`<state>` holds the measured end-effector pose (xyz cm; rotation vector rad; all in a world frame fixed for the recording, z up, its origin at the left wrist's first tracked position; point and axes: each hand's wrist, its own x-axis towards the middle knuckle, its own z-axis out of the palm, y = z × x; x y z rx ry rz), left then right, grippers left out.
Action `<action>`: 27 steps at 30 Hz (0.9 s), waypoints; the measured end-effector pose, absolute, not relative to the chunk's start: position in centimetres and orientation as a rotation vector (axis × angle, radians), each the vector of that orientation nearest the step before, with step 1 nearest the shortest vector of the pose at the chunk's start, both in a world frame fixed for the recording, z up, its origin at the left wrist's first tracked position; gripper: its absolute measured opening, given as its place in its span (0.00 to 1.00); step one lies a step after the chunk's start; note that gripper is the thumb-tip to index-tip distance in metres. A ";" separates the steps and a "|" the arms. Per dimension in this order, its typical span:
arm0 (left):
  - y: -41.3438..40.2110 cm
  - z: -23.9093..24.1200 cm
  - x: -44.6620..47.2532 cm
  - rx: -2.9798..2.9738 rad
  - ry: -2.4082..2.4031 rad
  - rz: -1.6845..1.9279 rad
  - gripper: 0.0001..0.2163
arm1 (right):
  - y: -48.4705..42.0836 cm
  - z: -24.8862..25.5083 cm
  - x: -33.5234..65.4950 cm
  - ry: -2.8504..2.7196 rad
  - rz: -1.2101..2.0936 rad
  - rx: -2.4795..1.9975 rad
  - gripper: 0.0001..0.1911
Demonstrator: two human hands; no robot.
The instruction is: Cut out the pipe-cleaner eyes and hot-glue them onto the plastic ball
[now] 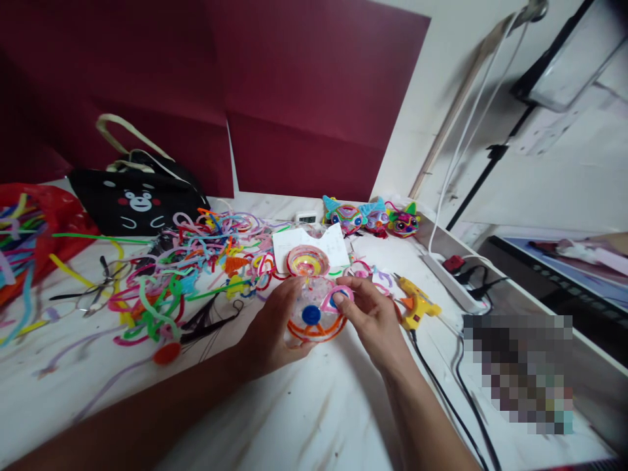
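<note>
My left hand (275,322) wraps around the left side of a clear rounded plastic shell (314,292), held a little above the table. On its front sit a round blue pipe-cleaner coil (311,315) and curved orange pipe-cleaner lines (296,332). Between thumb and fingers, my right hand (380,317) pinches a pink, white and blue pipe-cleaner eye (326,302) against the shell's upper right. Whether the eye is stuck there I cannot tell. Just behind the shell stands a round clear dish (296,264) with yellow and red inside.
A yellow hot glue gun (416,302) lies to the right, its black cord running forward. Tangled pipe cleaners (161,301) and eyeglasses (93,297) cover the left. Finished fish-like crafts (346,219) stand at the back, near a black bag (137,203). A power strip (454,284) lies right.
</note>
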<state>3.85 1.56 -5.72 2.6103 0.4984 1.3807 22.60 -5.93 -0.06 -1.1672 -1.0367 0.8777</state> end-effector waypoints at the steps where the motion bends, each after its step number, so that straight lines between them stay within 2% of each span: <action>1: 1.6 -5.8 3.9 2.606 0.494 1.377 0.45 | -5.9 0.0 22.6 -1.025 0.916 -1.144 0.20; 6: 1.6 -5.9 3.8 2.538 0.486 1.323 0.47 | -5.9 -0.4 22.7 -0.965 0.956 -1.104 0.22; 11: 1.0 -5.3 3.6 2.323 0.494 1.071 0.52 | -5.7 -0.9 22.9 -0.944 0.971 -1.076 0.22; 18: -0.1 -4.1 4.0 1.624 0.568 0.940 0.34 | -5.8 -0.7 22.3 -0.986 0.936 -1.107 0.21; 21: -0.3 -3.4 4.3 1.543 0.633 0.936 0.32 | -6.0 -0.5 21.8 -1.019 0.948 -1.106 0.21; 27: -0.1 -3.5 4.5 1.541 0.665 0.918 0.34 | -6.1 -0.8 21.0 -1.073 0.894 -1.098 0.21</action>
